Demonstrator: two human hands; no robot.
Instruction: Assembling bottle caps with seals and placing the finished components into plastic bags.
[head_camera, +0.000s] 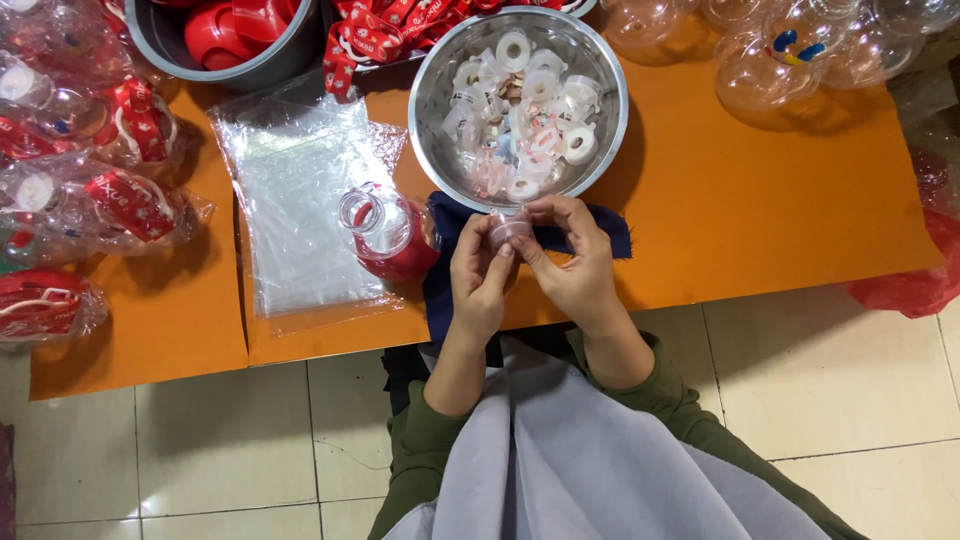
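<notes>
Both hands, left hand (480, 275) and right hand (568, 258), pinch one clear cap (510, 229); bowl (518, 105) holds many more (bagged bottles (70, 200) lie at left).

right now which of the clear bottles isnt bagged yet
The clear bottle with the red base lying open-necked beside the left hand, next to the flat plastic bags. The bottles at far left are all bagged.
</notes>
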